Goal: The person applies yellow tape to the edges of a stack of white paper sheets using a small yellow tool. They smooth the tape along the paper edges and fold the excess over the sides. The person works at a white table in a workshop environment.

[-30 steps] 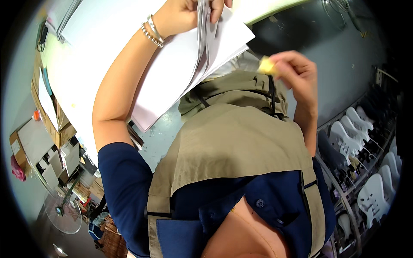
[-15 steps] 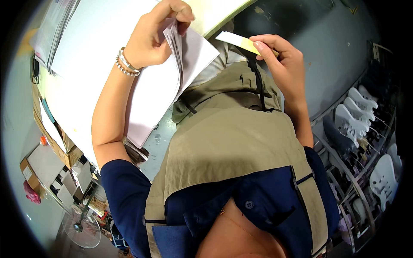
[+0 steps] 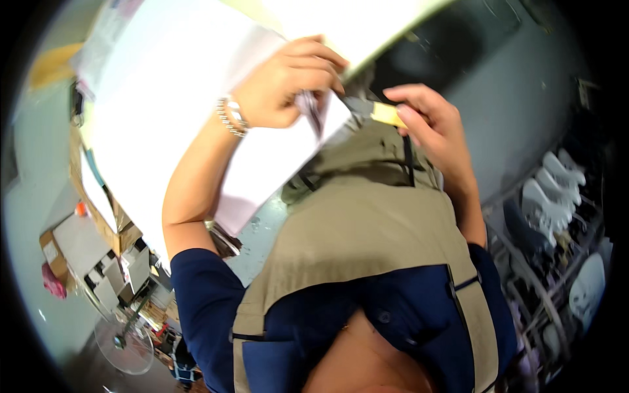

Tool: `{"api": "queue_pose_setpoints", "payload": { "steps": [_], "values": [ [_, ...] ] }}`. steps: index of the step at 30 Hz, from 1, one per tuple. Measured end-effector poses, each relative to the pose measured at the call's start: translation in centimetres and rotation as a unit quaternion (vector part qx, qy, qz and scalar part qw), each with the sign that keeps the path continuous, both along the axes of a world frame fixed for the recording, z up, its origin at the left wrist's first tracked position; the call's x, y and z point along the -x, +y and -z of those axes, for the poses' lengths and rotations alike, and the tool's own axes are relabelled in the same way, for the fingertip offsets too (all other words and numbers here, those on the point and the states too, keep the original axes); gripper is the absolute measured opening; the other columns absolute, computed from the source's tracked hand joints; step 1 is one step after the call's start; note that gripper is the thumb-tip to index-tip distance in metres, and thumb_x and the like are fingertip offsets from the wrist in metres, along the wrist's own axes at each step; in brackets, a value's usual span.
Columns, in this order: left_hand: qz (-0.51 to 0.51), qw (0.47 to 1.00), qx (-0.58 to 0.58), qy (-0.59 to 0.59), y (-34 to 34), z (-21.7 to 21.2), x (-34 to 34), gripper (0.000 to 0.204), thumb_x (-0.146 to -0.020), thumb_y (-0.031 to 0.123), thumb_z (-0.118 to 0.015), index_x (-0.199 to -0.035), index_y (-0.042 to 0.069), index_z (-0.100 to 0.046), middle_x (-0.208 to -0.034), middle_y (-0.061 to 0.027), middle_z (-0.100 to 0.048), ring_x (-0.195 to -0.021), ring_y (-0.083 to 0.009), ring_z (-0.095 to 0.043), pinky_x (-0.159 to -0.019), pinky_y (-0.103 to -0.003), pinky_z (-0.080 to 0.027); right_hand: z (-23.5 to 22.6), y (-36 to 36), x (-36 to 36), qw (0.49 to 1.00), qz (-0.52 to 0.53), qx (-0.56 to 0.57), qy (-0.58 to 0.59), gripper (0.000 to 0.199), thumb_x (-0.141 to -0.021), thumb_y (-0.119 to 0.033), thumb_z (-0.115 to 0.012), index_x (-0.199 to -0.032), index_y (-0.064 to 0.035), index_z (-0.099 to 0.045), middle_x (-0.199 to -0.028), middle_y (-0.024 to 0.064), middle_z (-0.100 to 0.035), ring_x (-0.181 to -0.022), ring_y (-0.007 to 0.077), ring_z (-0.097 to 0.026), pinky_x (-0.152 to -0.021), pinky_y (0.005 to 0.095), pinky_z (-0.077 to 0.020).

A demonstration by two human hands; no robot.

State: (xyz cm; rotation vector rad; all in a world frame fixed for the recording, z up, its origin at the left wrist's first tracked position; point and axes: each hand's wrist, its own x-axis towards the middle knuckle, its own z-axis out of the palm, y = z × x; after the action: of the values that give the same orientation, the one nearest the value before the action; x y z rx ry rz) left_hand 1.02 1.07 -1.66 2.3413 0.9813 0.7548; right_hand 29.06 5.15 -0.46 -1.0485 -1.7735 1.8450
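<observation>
My left hand is closed over the edge of a stack of white paper sheets on the table. Several sheets are bunched and bent between its fingers, and a bracelet circles the wrist. Just right of the stack, my right hand pinches a flat yellow-handled blade between thumb and fingers. Its grey, blurred flat end points left, close to the corner of the sheets; whether it touches them I cannot tell.
The pale table ends in a diagonal edge beside the hands. A rack with white and grey shoe-sole-like pieces stands at the right. A cardboard box and a fan show at the lower left.
My left hand has moved right and down with the bent sheets, its fingers folding over them. My right hand has lowered slightly, and the blade's end has come close to the paper.
</observation>
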Motion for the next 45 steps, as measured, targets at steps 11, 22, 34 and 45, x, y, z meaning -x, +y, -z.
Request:
{"api": "queue_pose_setpoints", "payload": {
  "steps": [11, 22, 34, 45],
  "values": [
    [-0.136, 0.989, -0.044, -0.027, 1.7, 0.5, 5.1, 0.017, -0.053, 0.002, -0.048, -0.069, 0.003, -0.054, -0.079, -0.0125, -0.057, -0.080, -0.0298, -0.056, -0.073, -0.036, -0.047, 0.0, 0.7, 2.7, 0.995, 0.066, 0.020, 0.066, 0.021, -0.096, -0.010, -0.056, -0.113, -0.0005, -0.064, -0.079, -0.0009, -0.059, -0.062, 0.0028, -0.048, -0.053, 0.0167, -0.0359],
    [-0.145, 0.985, -0.080, 0.039, 0.6, -0.8, 4.4, 0.015, -0.051, 0.006, -0.051, -0.065, 0.006, -0.048, -0.105, -0.0109, -0.072, -0.092, -0.0312, -0.061, -0.080, -0.037, -0.048, 1.0, 1.7, 4.2, 0.991, 0.109, -0.011, 0.072, 0.022, -0.098, -0.013, -0.056, -0.114, -0.0004, -0.064, -0.081, -0.0007, -0.061, -0.066, 0.0030, -0.051, -0.056, 0.0166, -0.0387],
    [-0.079, 0.990, -0.101, 0.055, 0.2, -0.7, 4.3, 0.033, -0.071, 0.040, -0.062, -0.069, 0.009, -0.053, -0.103, -0.0110, -0.073, -0.097, -0.0311, -0.066, -0.084, -0.043, -0.049, 1.0, 2.3, 4.1, 0.996, 0.075, -0.035, 0.018, 0.019, -0.098, -0.014, -0.057, -0.109, -0.0028, -0.068, -0.083, 0.0004, -0.063, -0.069, 0.0053, -0.055, -0.055, 0.0178, -0.0403],
    [-0.102, 0.983, -0.144, 0.052, 0.3, -1.1, 3.8, 0.014, -0.067, 0.019, -0.062, -0.064, 0.011, -0.051, -0.097, -0.0057, -0.075, -0.096, -0.0258, -0.069, -0.088, -0.040, -0.052, 0.3, 2.4, 3.9, 0.998, 0.063, -0.022, 0.022, 0.016, -0.096, -0.007, -0.057, -0.107, -0.0018, -0.068, -0.084, 0.0022, -0.064, -0.072, 0.0073, -0.057, -0.059, 0.0193, -0.0438]
  ]
}}
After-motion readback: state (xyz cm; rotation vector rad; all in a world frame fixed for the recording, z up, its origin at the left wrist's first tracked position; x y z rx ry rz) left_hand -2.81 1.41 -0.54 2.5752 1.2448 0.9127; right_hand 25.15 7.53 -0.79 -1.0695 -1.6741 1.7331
